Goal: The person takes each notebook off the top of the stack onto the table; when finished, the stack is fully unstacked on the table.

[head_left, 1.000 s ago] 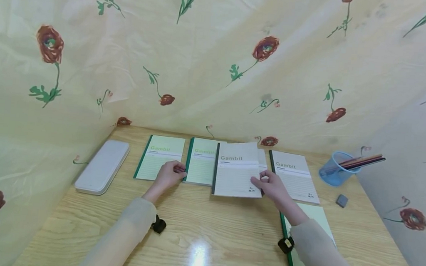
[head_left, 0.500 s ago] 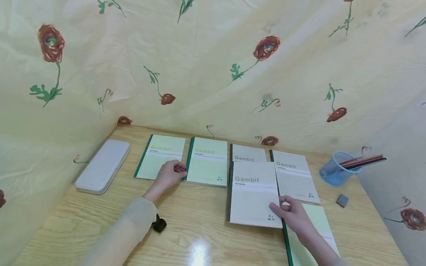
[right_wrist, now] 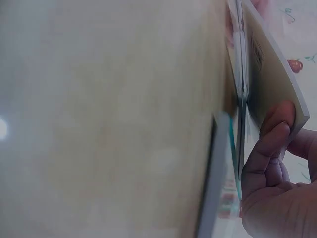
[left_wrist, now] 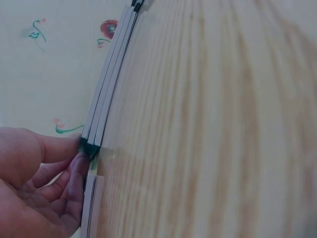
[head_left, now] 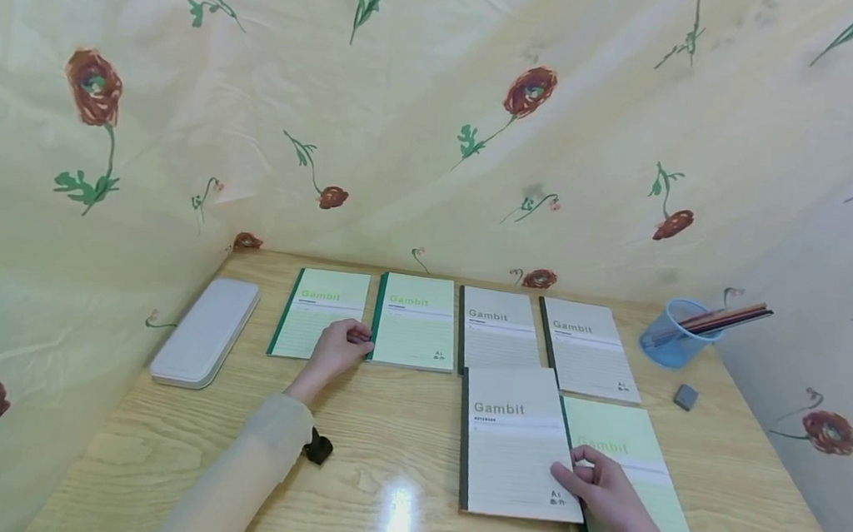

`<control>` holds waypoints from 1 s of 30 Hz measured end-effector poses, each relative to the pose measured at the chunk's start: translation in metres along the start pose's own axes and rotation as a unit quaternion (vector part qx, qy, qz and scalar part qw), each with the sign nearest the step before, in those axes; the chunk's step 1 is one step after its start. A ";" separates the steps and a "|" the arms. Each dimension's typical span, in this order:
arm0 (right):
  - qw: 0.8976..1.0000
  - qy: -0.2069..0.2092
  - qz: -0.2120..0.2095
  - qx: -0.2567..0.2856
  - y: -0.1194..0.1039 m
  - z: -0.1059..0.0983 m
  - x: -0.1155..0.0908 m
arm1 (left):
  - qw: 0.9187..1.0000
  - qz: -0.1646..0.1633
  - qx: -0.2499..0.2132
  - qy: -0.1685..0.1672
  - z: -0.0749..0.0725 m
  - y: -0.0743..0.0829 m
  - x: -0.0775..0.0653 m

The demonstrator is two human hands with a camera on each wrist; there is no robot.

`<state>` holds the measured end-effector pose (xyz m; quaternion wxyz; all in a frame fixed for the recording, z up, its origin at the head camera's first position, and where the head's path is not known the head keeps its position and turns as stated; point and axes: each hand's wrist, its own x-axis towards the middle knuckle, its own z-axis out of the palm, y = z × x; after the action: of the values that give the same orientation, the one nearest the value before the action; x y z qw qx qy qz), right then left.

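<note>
In the head view, my right hand [head_left: 604, 490] pinches the lower right corner of a grey notebook [head_left: 512, 456] with a dark spine. The right wrist view shows this notebook's back cover [right_wrist: 272, 74] raised at a slant, thumb on one face and fingers on the other. My left hand [head_left: 337, 352] is at the lower spine corner of a stack of green notebooks [head_left: 414, 328]. Up close in the left wrist view, thumb and fingertips hold the stack's green-bound corner [left_wrist: 90, 148]. Another green notebook [head_left: 327, 292] lies partly under the left hand.
Two grey notebooks, a left one [head_left: 499, 338] and a right one [head_left: 589, 346], lie along the back. A green notebook [head_left: 627, 440] lies at front right, partly covered. A blue pencil cup [head_left: 672, 344], a grey eraser [head_left: 685, 397] and a white case [head_left: 206, 332] stand at the sides.
My right hand has drawn the grey notebook from the back row toward the front right, uncovering the grey notebook behind it. The left hand has stayed in place.
</note>
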<state>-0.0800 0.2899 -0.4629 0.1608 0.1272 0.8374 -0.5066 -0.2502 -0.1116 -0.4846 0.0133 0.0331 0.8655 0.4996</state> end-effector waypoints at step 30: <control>0.996 0.015 -0.016 -0.091 0.009 0.013 -0.020 | 1.000 -0.001 -0.006 -0.003 -0.002 0.001 -0.002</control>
<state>-0.0564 0.2818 -0.4682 0.1509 0.1065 0.8844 -0.4286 -0.2488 -0.1130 -0.4829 0.0165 0.0339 0.8624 0.5049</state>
